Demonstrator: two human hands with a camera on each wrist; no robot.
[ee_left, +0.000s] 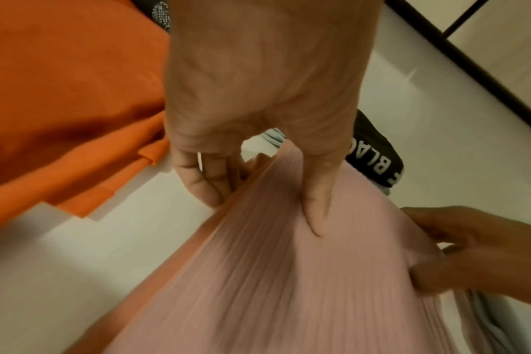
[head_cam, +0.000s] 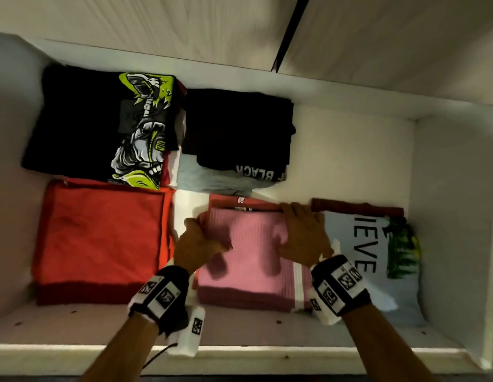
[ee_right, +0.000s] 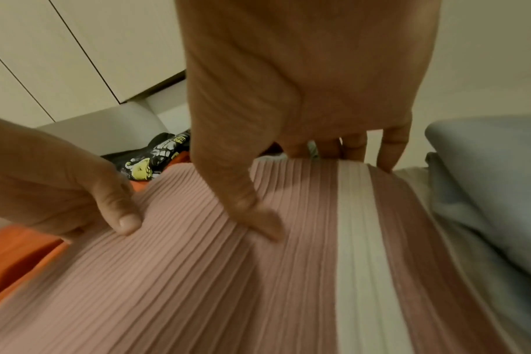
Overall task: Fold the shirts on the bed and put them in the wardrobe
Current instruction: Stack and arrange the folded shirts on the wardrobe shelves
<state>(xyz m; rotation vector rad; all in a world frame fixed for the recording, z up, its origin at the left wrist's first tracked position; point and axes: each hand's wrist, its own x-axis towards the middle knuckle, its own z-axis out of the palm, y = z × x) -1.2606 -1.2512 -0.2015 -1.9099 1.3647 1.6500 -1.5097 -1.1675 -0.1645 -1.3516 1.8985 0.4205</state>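
A folded pink ribbed shirt [head_cam: 251, 266] with a white stripe lies on the wardrobe shelf [head_cam: 240, 329], on top of a reddish folded garment. My left hand [head_cam: 201, 238] grips its far left corner, thumb on top and fingers curled under the edge; the left wrist view shows this left hand [ee_left: 288, 134] on the pink shirt [ee_left: 288, 287]. My right hand [head_cam: 303, 235] holds the far right edge. In the right wrist view the right hand [ee_right: 303, 119] has its thumb pressed on the pink shirt [ee_right: 197, 275] and its fingers hooked over the far edge.
An orange-red folded shirt [head_cam: 102, 238] lies left of the pink one. A light blue printed shirt [head_cam: 377, 257] lies right of it, close to the wardrobe side wall [head_cam: 454, 216]. Behind are a black graphic shirt [head_cam: 102, 125] and a black shirt [head_cam: 237, 130] on a pale blue one.
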